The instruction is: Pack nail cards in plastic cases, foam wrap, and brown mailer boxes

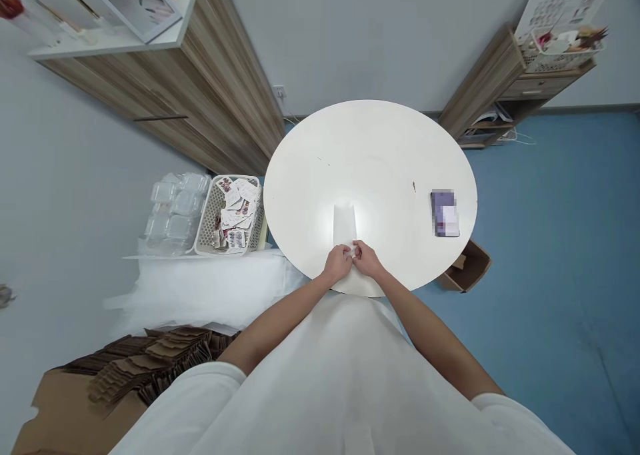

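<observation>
A thin, whitish translucent sheet or bag (345, 224) lies on the white oval table (373, 142), its far end pointing away from me. At its near end, close to the table's front edge, my left hand (339, 262) pinches it with bent fingers. My right hand (367, 259) is right beside, thumb and fingers pressed together on the same near end. The fingertips of both hands almost meet, and a small crumpled bit of the material shows between them.
A purple object (444, 214), partly pixelated, lies at the table's right. Left of the table are a white basket of cards (201, 232), clear plastic containers (180, 205) and stacked brown cardboard (150, 368). An open cardboard box (473, 268) stands on the floor at right.
</observation>
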Motion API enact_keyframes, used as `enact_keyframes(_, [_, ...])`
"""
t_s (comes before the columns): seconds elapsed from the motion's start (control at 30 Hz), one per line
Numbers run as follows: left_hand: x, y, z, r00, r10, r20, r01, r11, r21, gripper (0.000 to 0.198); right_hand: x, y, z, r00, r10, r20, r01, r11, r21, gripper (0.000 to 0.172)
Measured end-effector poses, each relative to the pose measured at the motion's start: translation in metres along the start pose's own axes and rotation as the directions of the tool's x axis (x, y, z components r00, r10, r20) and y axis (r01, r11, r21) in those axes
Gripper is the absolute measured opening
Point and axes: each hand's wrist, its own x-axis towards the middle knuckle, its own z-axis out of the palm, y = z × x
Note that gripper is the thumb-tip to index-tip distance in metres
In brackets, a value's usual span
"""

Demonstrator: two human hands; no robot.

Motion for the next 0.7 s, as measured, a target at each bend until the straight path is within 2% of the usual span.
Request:
enact_keyframes(0.1, [-0.007, -0.004, 0.008, 0.999, 0.050, 0.007, -0.050, 0.999, -0.017, 0.029, -0.001, 0.000, -0.003, 0.999, 0.047, 0.009, -0.048, 0.988, 0.149, 0.032])
enact_keyframes(0.17, [-0.011, -0.009, 0.009, 0.995, 0.104, 0.008, -0.104, 0.995, -0.006, 0.030, 0.000, -0.002, -0.001, 0.997, 0.073, -0.028, -0.068, 0.988, 0.141, 0.027])
enact_keyframes(0.27, [-0.012, -0.016, 0.007, 0.985, 0.172, -0.016, -0.172, 0.985, 0.032, 0.031, 0.003, -0.003, 0.006, 0.991, 0.069, -0.111, -0.069, 0.998, 0.006, 0.022])
enact_keyframes(0.33, [-0.010, -0.019, 0.002, 0.970, 0.239, -0.030, -0.233, 0.962, 0.139, 0.031, 0.004, -0.003, 0.011, 0.988, 0.050, -0.147, -0.064, 0.994, -0.089, 0.023])
enact_keyframes(0.43, [-0.005, -0.020, -0.005, 0.926, 0.376, 0.010, -0.357, 0.869, 0.343, 0.038, 0.002, -0.001, 0.016, 0.979, 0.014, -0.202, -0.052, 0.981, -0.187, 0.028])
enact_keyframes(0.5, [-0.002, -0.020, -0.008, 0.899, 0.433, 0.063, -0.419, 0.811, 0.410, 0.043, -0.003, 0.002, 0.015, 0.968, -0.079, -0.238, 0.014, 0.965, -0.263, 0.029])
enact_keyframes(0.53, [-0.001, -0.021, -0.008, 0.890, 0.448, 0.084, -0.438, 0.791, 0.426, 0.045, -0.006, 0.004, 0.013, 0.958, -0.165, -0.236, 0.083, 0.942, -0.324, 0.030])
enact_keyframes(0.57, [0.000, -0.022, -0.008, 0.885, 0.455, 0.096, -0.449, 0.780, 0.437, 0.045, -0.010, 0.005, 0.010, 0.942, -0.267, -0.202, 0.171, 0.902, -0.397, 0.031])
enact_keyframes(0.63, [0.002, -0.026, -0.007, 0.887, 0.453, 0.095, -0.445, 0.778, 0.444, 0.047, -0.016, 0.009, 0.003, 0.894, -0.446, -0.033, 0.362, 0.765, -0.533, 0.038])
enact_keyframes(0.7, [0.005, -0.029, -0.006, 0.895, 0.437, 0.091, -0.431, 0.794, 0.429, 0.050, -0.019, 0.011, -0.005, 0.844, -0.505, 0.180, 0.501, 0.621, -0.603, 0.052])
